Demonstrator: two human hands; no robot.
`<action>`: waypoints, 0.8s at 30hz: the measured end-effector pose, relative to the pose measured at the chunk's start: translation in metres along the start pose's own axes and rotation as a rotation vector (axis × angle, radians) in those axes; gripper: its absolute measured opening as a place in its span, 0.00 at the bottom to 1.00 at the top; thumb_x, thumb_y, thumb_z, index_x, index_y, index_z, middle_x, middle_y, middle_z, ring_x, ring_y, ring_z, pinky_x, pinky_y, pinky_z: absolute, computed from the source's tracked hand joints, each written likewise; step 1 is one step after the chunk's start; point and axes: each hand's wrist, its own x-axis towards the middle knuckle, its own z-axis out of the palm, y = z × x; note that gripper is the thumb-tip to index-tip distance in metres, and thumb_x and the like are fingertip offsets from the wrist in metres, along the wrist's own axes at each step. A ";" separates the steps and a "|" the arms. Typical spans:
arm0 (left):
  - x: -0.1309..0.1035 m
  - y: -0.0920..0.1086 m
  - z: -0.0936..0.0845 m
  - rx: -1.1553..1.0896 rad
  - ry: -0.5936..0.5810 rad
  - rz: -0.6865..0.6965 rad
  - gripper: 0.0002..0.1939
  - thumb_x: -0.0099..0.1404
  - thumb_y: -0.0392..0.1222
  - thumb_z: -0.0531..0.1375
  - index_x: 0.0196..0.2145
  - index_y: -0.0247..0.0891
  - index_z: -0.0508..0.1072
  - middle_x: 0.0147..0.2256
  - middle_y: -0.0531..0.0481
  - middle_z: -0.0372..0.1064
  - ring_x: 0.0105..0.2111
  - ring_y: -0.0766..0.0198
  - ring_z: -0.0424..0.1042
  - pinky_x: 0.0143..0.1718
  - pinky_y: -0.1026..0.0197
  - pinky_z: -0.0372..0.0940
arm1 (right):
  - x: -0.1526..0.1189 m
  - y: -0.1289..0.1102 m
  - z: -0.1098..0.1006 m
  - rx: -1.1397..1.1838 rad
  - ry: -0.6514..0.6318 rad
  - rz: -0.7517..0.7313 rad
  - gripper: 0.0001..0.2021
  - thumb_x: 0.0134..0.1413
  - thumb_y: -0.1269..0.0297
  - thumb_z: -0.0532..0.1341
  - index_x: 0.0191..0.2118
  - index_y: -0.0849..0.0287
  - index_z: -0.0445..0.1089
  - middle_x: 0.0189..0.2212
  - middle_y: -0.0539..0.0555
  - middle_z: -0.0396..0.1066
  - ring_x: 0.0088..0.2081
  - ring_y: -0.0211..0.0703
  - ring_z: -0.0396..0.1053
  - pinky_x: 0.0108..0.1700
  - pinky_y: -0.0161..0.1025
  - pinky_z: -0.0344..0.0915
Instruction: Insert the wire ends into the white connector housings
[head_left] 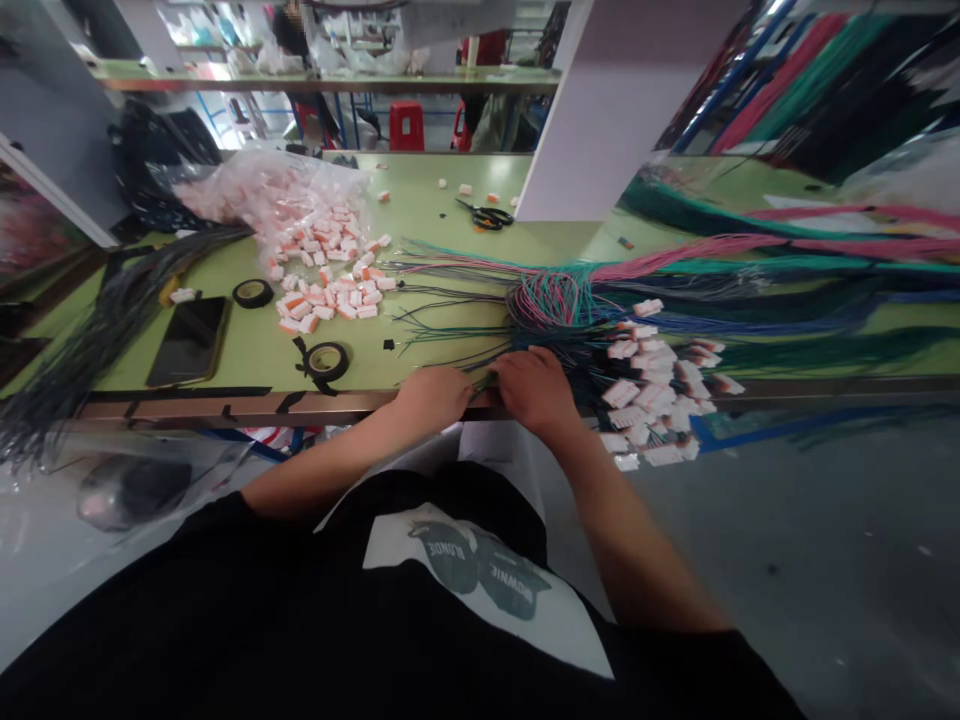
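Close together at the table's front edge, my two hands work on thin dark wires. My left hand [435, 395] is closed, its fingertips at the wires between the hands. My right hand [536, 390] is closed around dark wires [484, 378] too; its fingers partly hide them. Just behind lies a looped bundle of pink and green wires [555, 298], with loose ends fanned out to the left. Beside my right forearm, a cluster of white connectors [649, 385] on wires hangs over the edge. Loose white-and-orange connectors [337, 290] are heaped to the left.
A plastic bag of connectors [277, 190] lies behind the heap. Black tape rolls [326, 362], a phone [187, 340] and dark wires [142, 290] are at the left. Scissors [486, 215] lie by a white post [581, 120]. Long wire bundles [810, 250] stretch right.
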 end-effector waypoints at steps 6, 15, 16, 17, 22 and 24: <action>0.017 -0.010 -0.017 -0.056 -0.018 -0.043 0.16 0.60 0.42 0.49 0.35 0.38 0.75 0.38 0.46 0.74 0.38 0.59 0.71 0.35 0.63 0.62 | 0.000 -0.011 0.010 -0.028 0.061 0.122 0.18 0.51 0.74 0.50 0.46 0.62 0.70 0.43 0.60 0.72 0.46 0.48 0.63 0.55 0.46 0.48; 0.036 -0.017 -0.025 -0.053 -0.050 -0.068 0.15 0.57 0.38 0.51 0.38 0.33 0.73 0.37 0.40 0.73 0.38 0.55 0.72 0.35 0.60 0.63 | 0.005 -0.011 0.005 -0.035 0.006 0.143 0.17 0.50 0.75 0.50 0.41 0.59 0.71 0.42 0.57 0.73 0.45 0.46 0.65 0.54 0.45 0.49; 0.037 -0.017 -0.026 -0.058 -0.063 -0.072 0.15 0.56 0.38 0.51 0.39 0.32 0.73 0.37 0.40 0.73 0.38 0.55 0.72 0.35 0.60 0.63 | 0.004 -0.010 0.005 -0.033 0.001 0.140 0.17 0.49 0.76 0.50 0.41 0.59 0.71 0.42 0.57 0.73 0.45 0.46 0.65 0.54 0.45 0.50; 0.038 -0.018 -0.027 -0.061 -0.072 -0.073 0.16 0.56 0.38 0.51 0.39 0.33 0.73 0.38 0.40 0.73 0.38 0.55 0.72 0.36 0.60 0.63 | 0.004 -0.009 0.004 -0.028 -0.005 0.136 0.18 0.49 0.76 0.49 0.41 0.59 0.71 0.42 0.58 0.73 0.45 0.46 0.65 0.54 0.45 0.50; 0.045 -0.018 -0.032 -0.050 -0.100 -0.059 0.17 0.55 0.34 0.52 0.42 0.33 0.72 0.40 0.40 0.72 0.40 0.56 0.71 0.36 0.62 0.63 | 0.003 -0.003 0.005 -0.001 -0.015 0.092 0.20 0.46 0.79 0.49 0.41 0.58 0.71 0.43 0.57 0.73 0.46 0.46 0.65 0.54 0.45 0.50; 0.049 -0.018 -0.033 -0.056 -0.114 -0.051 0.18 0.53 0.34 0.53 0.42 0.33 0.72 0.39 0.40 0.73 0.40 0.56 0.71 0.35 0.63 0.63 | 0.003 -0.001 0.005 0.005 -0.031 0.082 0.21 0.44 0.79 0.49 0.42 0.58 0.71 0.43 0.57 0.73 0.47 0.46 0.65 0.54 0.45 0.50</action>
